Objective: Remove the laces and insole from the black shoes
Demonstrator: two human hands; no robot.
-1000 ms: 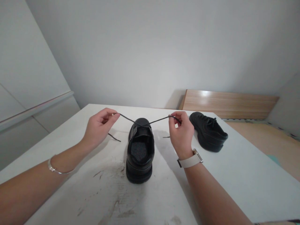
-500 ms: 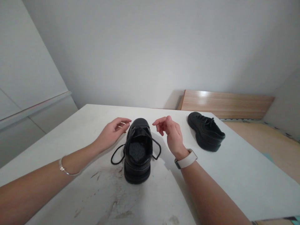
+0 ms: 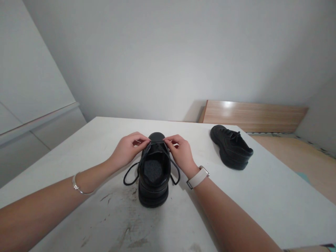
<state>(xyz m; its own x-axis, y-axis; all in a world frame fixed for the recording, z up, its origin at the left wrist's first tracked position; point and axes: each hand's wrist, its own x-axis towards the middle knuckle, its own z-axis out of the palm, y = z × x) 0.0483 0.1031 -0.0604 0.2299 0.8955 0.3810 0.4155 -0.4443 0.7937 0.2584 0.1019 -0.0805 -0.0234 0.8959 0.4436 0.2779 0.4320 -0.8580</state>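
Observation:
A black shoe point(image 3: 153, 175) stands on the white table point(image 3: 91, 147) with its heel toward me. My left hand point(image 3: 128, 149) pinches the black lace point(image 3: 156, 142) at the left side of the shoe's top. At the right side my right hand point(image 3: 181, 152) pinches the same lace. The loose lace ends hang in loops point(image 3: 129, 175) down both sides of the shoe. I wear a thin bracelet on the left wrist and a white watch on the right.
A second black shoe point(image 3: 232, 147) lies farther back on the right of the table. Behind the table a wooden board point(image 3: 252, 115) leans along the grey wall. Dark smudges point(image 3: 126, 227) mark the tabletop near me.
A second ago both hands held the lace ends stretched out wide. They let go, the ends dropped beside the shoe, and both hands have now closed on the lace at the shoe's top.

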